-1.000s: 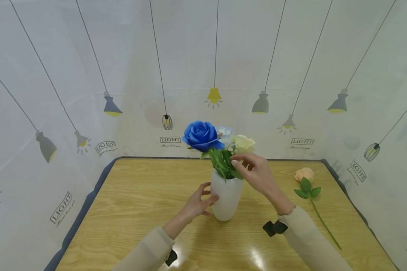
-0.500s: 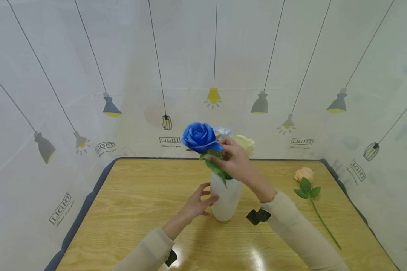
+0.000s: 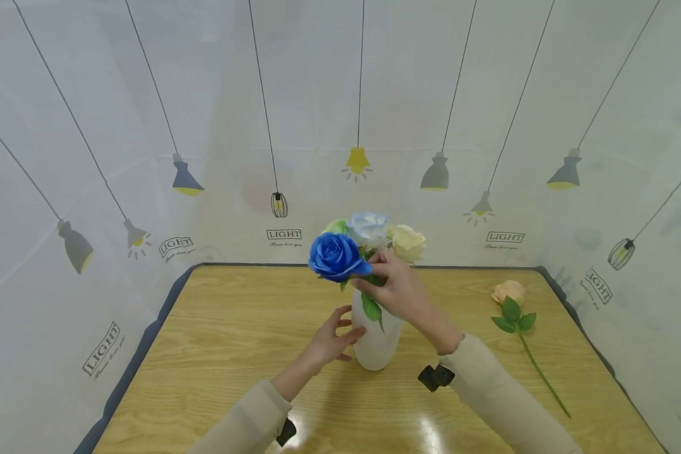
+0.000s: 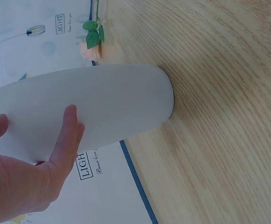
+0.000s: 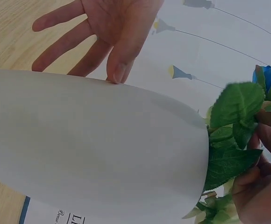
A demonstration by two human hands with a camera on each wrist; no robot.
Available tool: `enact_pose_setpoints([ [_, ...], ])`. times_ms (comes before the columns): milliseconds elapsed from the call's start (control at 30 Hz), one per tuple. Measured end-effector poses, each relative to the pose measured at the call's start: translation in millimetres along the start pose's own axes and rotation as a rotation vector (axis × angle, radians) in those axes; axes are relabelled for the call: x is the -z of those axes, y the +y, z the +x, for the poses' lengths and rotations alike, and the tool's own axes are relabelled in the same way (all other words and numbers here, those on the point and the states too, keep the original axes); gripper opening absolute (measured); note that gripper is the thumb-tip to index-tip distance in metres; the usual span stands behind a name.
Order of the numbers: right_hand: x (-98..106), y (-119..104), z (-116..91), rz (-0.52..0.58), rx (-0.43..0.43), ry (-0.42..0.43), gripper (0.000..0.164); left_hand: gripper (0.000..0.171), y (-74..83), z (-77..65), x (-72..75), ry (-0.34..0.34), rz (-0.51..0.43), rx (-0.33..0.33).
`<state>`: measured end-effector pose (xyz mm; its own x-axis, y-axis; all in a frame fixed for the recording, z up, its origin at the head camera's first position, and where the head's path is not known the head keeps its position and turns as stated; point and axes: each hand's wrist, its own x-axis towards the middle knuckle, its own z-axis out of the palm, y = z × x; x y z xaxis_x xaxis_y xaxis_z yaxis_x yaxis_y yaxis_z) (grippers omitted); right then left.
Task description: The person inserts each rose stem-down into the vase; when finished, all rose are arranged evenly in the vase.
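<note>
A white vase [image 3: 377, 343] stands upright on the table, holding several roses. My left hand [image 3: 325, 347] rests against the vase's left side, its fingers spread and fairly straight; the right wrist view shows the thumb [image 5: 120, 72] touching the wall. Just under the bloom of the blue rose [image 3: 333, 257], my right hand [image 3: 404, 291] pinches the stem, partly hidden by leaves [image 5: 238, 105]. The blue bloom leans forward and left over the rim. Behind it are a pale blue rose [image 3: 369, 228], a cream rose [image 3: 408, 243] and part of a greenish one [image 3: 336, 226].
A peach rose [image 3: 509, 293] with a long green stem [image 3: 545, 375] lies on the table to the right. The wooden table [image 3: 232, 315] has a dark edge and is enclosed by a white backdrop [image 3: 318, 94] printed with hanging lamps.
My right hand has moved left from the leaves near the cream rose to the blue rose's stem. The blue bloom has come down and forward, uncovering the flowers behind. My left hand stays put.
</note>
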<state>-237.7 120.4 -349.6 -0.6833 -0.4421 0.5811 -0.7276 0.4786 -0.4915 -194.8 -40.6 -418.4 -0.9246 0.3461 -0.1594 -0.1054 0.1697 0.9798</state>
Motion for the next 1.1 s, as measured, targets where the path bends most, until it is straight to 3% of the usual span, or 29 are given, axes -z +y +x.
enact_pose_setpoints([
  [300,-4.9,4.8,0.1,-0.053,0.019,0.03,0.011,0.064,-21.6,15.6,2.7,-0.003,-0.012,0.005],
  [633,9.4,7.2,-4.4,0.138,0.105,0.121,0.009,0.068,-33.9,22.0,2.6,0.017,0.009,0.009],
  [833,40.6,-5.7,-15.0,0.166,-0.018,0.141,0.011,0.067,-30.3,20.2,2.8,0.012,-0.003,0.002],
  [1100,59.1,58.8,-52.3,0.143,-0.254,0.128,0.017,0.059,-5.7,3.7,1.0,-0.002,0.006,-0.012],
])
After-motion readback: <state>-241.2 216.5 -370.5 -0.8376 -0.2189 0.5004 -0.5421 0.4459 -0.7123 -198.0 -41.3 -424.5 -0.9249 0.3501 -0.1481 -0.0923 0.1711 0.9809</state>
